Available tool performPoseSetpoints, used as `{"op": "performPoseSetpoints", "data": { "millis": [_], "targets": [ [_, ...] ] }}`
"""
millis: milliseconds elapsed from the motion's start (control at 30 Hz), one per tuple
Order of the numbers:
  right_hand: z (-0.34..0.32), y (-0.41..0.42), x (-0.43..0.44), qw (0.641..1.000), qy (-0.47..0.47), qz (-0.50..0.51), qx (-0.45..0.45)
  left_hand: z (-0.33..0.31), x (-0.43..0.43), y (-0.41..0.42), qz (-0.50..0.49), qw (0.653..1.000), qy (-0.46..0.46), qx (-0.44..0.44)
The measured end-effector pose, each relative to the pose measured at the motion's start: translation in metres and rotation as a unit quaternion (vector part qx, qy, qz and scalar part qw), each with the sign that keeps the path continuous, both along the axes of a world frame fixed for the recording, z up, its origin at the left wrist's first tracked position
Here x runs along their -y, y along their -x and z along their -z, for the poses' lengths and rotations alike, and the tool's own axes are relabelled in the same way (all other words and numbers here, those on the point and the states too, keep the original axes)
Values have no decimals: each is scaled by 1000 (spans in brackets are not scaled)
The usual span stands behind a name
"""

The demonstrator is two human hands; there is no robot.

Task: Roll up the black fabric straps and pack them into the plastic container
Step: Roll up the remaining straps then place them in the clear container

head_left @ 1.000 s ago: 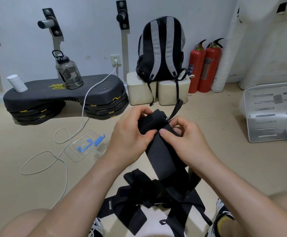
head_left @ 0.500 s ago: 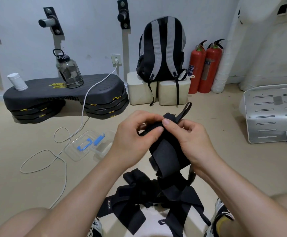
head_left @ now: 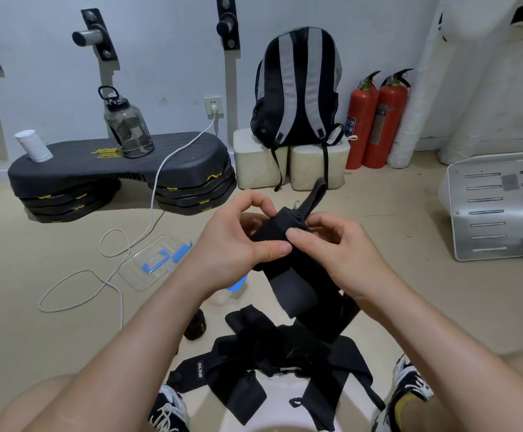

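Rolling under way: left hand [head_left: 232, 244] and right hand [head_left: 332, 247] closed on wide black fabric strap [head_left: 288, 269], partly coiled; loose black straps [head_left: 285, 363] heaped on floor; clear plastic container [head_left: 151, 269] well apart, apparently unpacked.

The strap [head_left: 288, 263] is matt black woven cloth, as are the loose straps [head_left: 272, 360] on the smooth, dull beige floor [head_left: 35, 322]. The lid [head_left: 154, 263] is clear glossy plastic with blue clips. The panel [head_left: 497, 207] looks like brushed metal; the extinguishers [head_left: 375, 120] are glossy red.
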State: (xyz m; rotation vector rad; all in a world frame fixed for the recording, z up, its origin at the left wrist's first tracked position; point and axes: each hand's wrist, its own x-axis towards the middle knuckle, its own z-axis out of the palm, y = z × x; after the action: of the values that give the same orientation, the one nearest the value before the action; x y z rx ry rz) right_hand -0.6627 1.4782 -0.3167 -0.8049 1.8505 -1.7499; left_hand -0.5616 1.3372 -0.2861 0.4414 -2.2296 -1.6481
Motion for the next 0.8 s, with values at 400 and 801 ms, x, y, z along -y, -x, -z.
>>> {"op": "performPoseSetpoints", "data": {
  "millis": [400,801],
  "targets": [
    [-8,2,-3,995,-32,-17,98,7,-8,6,-87,974,205,-41],
    [-8,2,-5,993,67,-19,99,-1,6,-1,21,979,203,-7]
  ]
}}
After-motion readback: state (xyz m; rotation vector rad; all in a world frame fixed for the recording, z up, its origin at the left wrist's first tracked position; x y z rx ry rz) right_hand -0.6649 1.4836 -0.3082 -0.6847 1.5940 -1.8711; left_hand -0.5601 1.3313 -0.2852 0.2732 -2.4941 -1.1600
